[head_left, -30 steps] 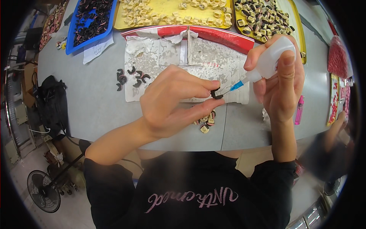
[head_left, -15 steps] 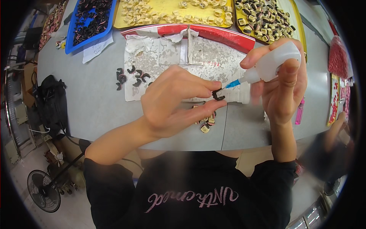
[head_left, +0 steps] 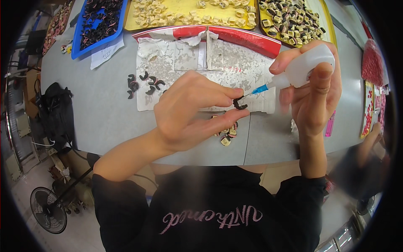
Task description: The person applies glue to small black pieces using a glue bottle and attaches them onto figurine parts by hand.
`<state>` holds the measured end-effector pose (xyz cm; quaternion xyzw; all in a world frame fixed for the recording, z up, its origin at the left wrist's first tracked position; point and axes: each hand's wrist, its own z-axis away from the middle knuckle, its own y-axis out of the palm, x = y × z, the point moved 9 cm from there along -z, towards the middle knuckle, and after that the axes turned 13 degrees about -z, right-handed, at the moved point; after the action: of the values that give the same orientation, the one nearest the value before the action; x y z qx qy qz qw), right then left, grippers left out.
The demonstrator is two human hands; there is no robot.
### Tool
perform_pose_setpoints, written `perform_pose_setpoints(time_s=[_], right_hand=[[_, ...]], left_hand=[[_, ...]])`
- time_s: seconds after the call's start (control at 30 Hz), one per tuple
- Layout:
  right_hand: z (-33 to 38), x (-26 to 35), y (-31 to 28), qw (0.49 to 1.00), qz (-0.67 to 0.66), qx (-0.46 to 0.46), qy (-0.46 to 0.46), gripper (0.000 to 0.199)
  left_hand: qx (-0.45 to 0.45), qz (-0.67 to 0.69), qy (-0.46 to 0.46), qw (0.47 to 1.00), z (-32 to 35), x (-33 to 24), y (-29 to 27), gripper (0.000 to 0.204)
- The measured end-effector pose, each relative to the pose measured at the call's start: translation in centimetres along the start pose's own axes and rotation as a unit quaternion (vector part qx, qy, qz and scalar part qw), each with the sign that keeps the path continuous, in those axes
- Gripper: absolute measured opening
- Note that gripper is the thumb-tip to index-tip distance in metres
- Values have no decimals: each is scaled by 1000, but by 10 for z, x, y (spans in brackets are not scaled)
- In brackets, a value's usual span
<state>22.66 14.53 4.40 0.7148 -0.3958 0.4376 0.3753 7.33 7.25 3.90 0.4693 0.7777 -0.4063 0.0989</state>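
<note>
My left hand pinches a small black curved part between thumb and fingers, held above the grey table. My right hand grips a white squeeze bottle with a blue needle tip. The tip points left and touches the black part. Several more black curved parts lie on the table and on the stained white sheet to the left. A few small beige and black pieces lie under my left hand.
At the table's far edge stand a blue tray of dark parts, a yellow tray of beige pieces and another yellow tray of mixed pieces. A black bag hangs left. A fan stands on the floor. Another person's arm shows right.
My left hand has turned the black part slightly and the bottle tip has stayed against it. Both hands have shifted little.
</note>
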Motion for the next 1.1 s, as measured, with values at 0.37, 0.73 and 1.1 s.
perform_pose_setpoints(time_s=[0.37,0.73,1.1], right_hand=[[3,2,5,1000,20,9,0,45],[-3,9,-11,1000,28,-4,-9,46],[-9,-6,0,943,262,204,15,31]], left_hand=[[3,-1,8,1000,0,-1,0,52],[-5,0,2,1000,1,-1,-3,52],[-105,-43,25,993,-2,-1,-33,48]])
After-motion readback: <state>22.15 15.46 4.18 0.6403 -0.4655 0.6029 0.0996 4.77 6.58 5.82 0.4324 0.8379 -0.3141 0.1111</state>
